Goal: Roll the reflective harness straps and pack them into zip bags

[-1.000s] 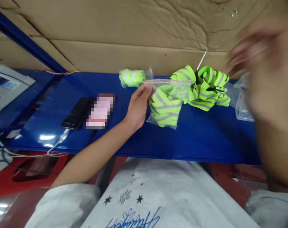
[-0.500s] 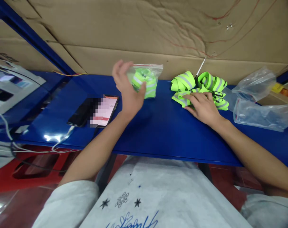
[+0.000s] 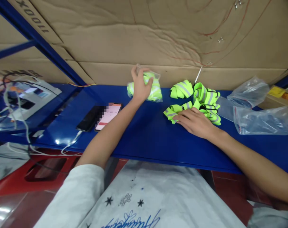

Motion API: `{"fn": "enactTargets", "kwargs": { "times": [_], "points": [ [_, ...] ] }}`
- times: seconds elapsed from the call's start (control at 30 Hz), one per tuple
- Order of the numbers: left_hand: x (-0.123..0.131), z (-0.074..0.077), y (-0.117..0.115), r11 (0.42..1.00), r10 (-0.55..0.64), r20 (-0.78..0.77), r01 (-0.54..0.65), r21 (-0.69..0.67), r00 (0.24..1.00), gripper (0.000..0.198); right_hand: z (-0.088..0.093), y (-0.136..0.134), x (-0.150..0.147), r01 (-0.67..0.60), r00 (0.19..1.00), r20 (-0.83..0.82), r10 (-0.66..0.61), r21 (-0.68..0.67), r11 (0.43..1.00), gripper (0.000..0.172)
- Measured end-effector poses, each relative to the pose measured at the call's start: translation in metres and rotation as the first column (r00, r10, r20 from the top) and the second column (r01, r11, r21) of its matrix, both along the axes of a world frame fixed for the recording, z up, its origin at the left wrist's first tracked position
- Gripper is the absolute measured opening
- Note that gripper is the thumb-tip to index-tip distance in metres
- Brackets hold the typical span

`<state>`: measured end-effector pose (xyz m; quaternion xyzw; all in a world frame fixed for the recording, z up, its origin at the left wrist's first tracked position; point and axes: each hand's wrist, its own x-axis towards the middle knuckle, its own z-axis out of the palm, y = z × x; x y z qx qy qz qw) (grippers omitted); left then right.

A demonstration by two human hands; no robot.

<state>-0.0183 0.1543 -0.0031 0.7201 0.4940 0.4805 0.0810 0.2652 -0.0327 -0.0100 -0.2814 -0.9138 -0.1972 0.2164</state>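
Observation:
My left hand (image 3: 139, 85) is stretched to the back of the blue table (image 3: 144, 139), fingers curled over a clear bag of neon-yellow reflective bands (image 3: 155, 90). It rests against another bagged bundle by the cardboard wall. My right hand (image 3: 193, 122) lies palm down with fingers together on the near end of a loose pile of neon-yellow reflective bands (image 3: 197, 99), pinning one strip to the table.
Two phones (image 3: 100, 117) lie left of centre, one with a lit screen and a white cable trailing off the edge. Empty clear bags (image 3: 260, 118) sit at the right. A cardboard wall (image 3: 158, 38) backs the table. A white device (image 3: 32, 95) is at far left.
My left hand carried the filled bag from the table's middle to the back and set it by the other bundle. My right hand came down onto the loose bands and dragged a strip nearer.

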Motion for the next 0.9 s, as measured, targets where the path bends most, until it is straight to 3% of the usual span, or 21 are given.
{"fn": "enactTargets", "kwargs": {
  "times": [0.1,0.23,0.3,0.37,0.4,0.47,0.53,0.63,0.73,0.77,0.83,0.9],
  "points": [
    [0.014,-0.005,-0.009,0.996,0.082,0.043,-0.083,0.027,0.996,0.046,0.001,0.001,0.000,-0.006,0.999,-0.036,0.006,-0.005,1.000,0.018],
    [0.029,0.006,-0.056,0.998,0.058,-0.169,-0.054,0.029,0.984,0.059,0.001,-0.004,-0.001,-0.060,0.998,-0.021,0.060,0.034,0.998,0.028],
    [0.034,0.014,-0.092,0.987,-0.147,-0.269,0.160,0.027,0.952,0.055,0.000,-0.011,-0.007,-0.101,0.994,-0.025,0.102,0.062,0.993,0.033],
    [0.036,0.020,-0.125,0.893,-0.449,-0.252,0.425,-0.147,0.857,0.052,0.000,-0.021,-0.016,-0.131,0.991,-0.023,0.132,0.050,0.990,0.034],
    [0.035,0.020,-0.138,0.823,-0.553,-0.205,0.492,-0.283,0.807,0.055,0.001,-0.026,-0.021,-0.151,0.988,-0.016,0.151,0.024,0.988,0.033],
    [0.031,0.017,-0.154,0.656,-0.695,-0.123,0.556,-0.510,0.708,0.058,0.004,-0.035,-0.029,-0.201,0.980,-0.007,0.201,-0.063,0.977,0.034],
    [0.023,0.012,-0.158,0.569,-0.737,-0.055,0.574,-0.589,0.674,0.058,0.010,-0.041,-0.029,-0.237,0.971,-0.042,0.234,-0.179,0.955,0.043],
    [0.011,0.006,-0.155,0.536,-0.747,0.002,0.604,-0.589,0.665,0.063,0.018,-0.037,-0.013,-0.131,0.991,-0.074,0.112,-0.340,0.931,0.059],
    [0.005,0.008,-0.158,0.447,-0.784,0.064,0.633,-0.632,0.617,0.068,0.022,-0.020,0.019,0.081,0.997,0.020,-0.080,-0.412,0.908,0.076],
    [0.005,0.010,-0.160,0.430,-0.786,0.081,0.636,-0.640,0.613,0.068,0.023,-0.013,0.030,0.128,0.992,0.053,-0.116,-0.434,0.892,0.070],
    [0.004,0.015,-0.163,0.430,-0.773,0.111,0.645,-0.632,0.624,0.067,0.027,0.000,0.051,0.181,0.983,0.078,-0.164,-0.487,0.854,0.042],
    [0.002,0.018,-0.162,0.442,-0.753,0.172,0.682,-0.582,0.635,0.065,0.034,0.007,0.063,0.263,0.963,0.071,-0.260,-0.462,0.847,0.028]
  ]
}}
